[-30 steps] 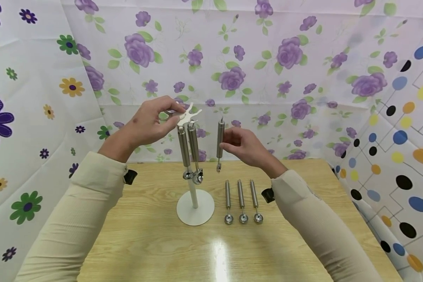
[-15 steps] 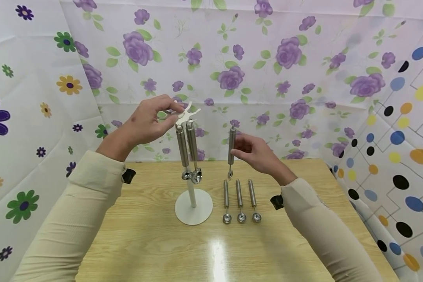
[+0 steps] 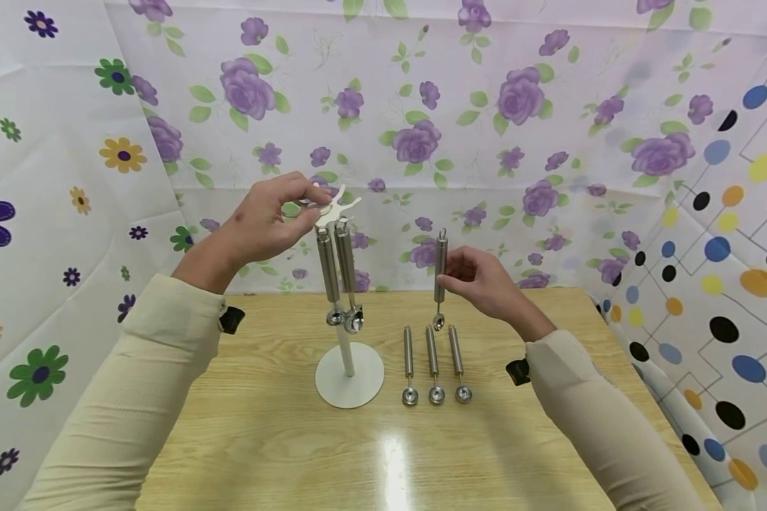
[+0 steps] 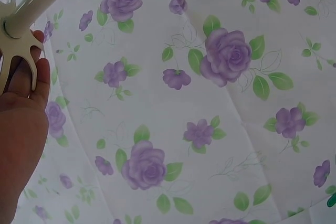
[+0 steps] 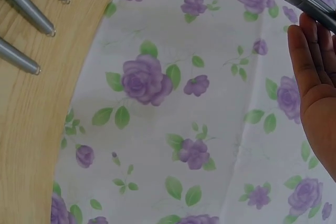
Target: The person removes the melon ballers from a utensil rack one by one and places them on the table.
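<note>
My left hand point(image 3: 262, 220) pinches the top of a white utensil stand point(image 3: 335, 209) by its hooked crown, in the head view. Two steel melon ballers hang from it by their end loops, one point(image 3: 328, 266) beside the other point(image 3: 346, 259), scoops down. To the right, my right hand point(image 3: 484, 285) holds another melon baller point(image 3: 442, 266) upright by its handle, apart from the stand, scoop downward. In the left wrist view, fingers point(image 4: 43, 80) lie behind the white prongs. The right wrist view shows the held handle point(image 5: 310, 6) against the fingers.
Three more melon ballers, left point(image 3: 409, 355), middle point(image 3: 432, 355) and right point(image 3: 456, 355), lie in a row on the wooden table point(image 3: 281, 440), scoops toward me. The stand's round base point(image 3: 349, 390) is left of them. Patterned cloths point(image 3: 415, 92) surround the table's back and sides.
My right hand has moved right and slightly down with its melon baller, away from the stand. My left hand stays on the stand's top.
</note>
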{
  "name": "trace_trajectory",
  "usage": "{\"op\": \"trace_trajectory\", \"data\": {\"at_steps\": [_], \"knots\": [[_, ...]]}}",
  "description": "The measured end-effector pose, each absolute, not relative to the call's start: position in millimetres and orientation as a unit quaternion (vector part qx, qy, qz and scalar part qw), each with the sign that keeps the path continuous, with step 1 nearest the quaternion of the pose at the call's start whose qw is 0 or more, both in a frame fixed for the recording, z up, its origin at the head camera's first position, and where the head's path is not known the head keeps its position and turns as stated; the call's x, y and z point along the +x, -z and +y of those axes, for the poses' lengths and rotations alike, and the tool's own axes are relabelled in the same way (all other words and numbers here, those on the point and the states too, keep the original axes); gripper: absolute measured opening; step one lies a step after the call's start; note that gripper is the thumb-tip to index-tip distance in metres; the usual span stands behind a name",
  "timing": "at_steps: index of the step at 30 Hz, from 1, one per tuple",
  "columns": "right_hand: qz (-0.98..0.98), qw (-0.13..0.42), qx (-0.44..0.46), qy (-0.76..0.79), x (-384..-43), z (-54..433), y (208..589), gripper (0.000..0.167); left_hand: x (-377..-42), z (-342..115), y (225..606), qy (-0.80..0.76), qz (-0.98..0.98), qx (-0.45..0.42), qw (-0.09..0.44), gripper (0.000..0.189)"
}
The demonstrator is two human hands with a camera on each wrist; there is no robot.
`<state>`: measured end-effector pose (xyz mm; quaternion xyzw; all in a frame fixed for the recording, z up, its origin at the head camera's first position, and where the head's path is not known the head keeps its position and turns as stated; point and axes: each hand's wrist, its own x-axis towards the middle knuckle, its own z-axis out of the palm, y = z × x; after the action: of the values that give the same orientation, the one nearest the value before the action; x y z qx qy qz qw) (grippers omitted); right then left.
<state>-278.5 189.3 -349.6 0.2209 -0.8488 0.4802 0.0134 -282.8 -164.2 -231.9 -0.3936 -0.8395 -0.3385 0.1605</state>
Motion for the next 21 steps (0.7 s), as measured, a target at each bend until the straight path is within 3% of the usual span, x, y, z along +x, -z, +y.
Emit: {"op": "trace_trajectory", "data": {"at_steps": [21], "knots": [[-0.866, 0.007, 0.168, -0.47, -267.8, 224.9, 404.2, 0.025, -284.1, -164.3, 231.7, 0.341, -0.834, -0.399, 0.168, 0.019]]}}
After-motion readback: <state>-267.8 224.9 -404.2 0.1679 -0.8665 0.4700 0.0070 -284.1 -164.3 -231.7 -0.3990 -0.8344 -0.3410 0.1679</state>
